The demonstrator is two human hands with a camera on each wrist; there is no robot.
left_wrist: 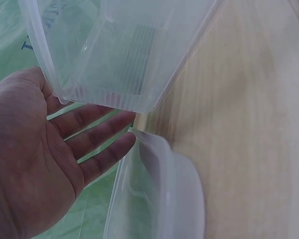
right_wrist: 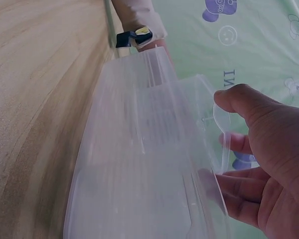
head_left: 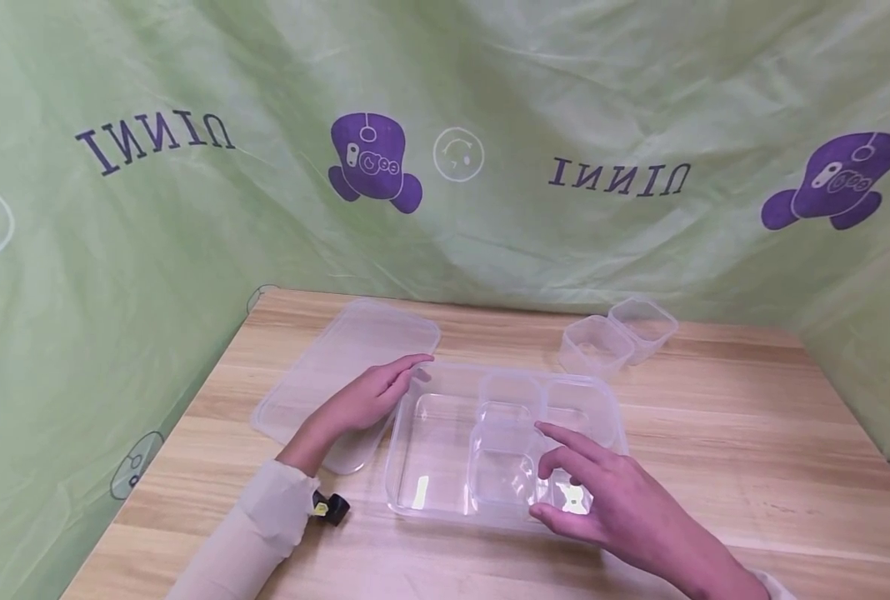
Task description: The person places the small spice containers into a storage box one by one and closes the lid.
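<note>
A large clear plastic box [head_left: 430,500] lies in front of me on the table, with clear small boxes seen in its middle and right part. My left hand [head_left: 373,396] rests at its far left corner. In the left wrist view its fingers [left_wrist: 97,142] extend straight against the outside of the wall. My right hand [head_left: 602,492] is over the right half, fingers bent. In the right wrist view its thumb and fingers grip the rim of a small clear box [right_wrist: 164,119], which stands partly above the large box's rim.
A flat clear lid [head_left: 362,350] lies left of the large box, its near corner close beside it. Two more small clear boxes stand at the back right, a nearer one [head_left: 595,346] and a farther one [head_left: 643,329]. Green printed cloth [head_left: 490,233] hangs behind the wooden table [head_left: 737,417].
</note>
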